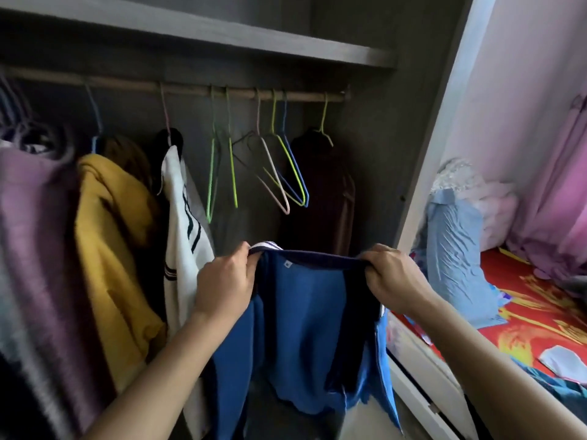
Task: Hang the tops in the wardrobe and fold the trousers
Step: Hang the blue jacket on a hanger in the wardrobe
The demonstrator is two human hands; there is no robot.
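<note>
Both hands, left (225,281) and right (390,274), have their fingers curled round the dark upper edge of a blue garment (305,328), stretching it open between them so it hangs down in front of the open wardrobe (381,154). Above it, several empty hangers (279,166) hang from the rail (190,90), with a dark garment (320,192) just to their right and a white top (184,233), a yellow top (111,233) and a purple top (31,233) to the left. A bed (524,312) with a red patterned cover lies to the right of the wardrobe.
</note>
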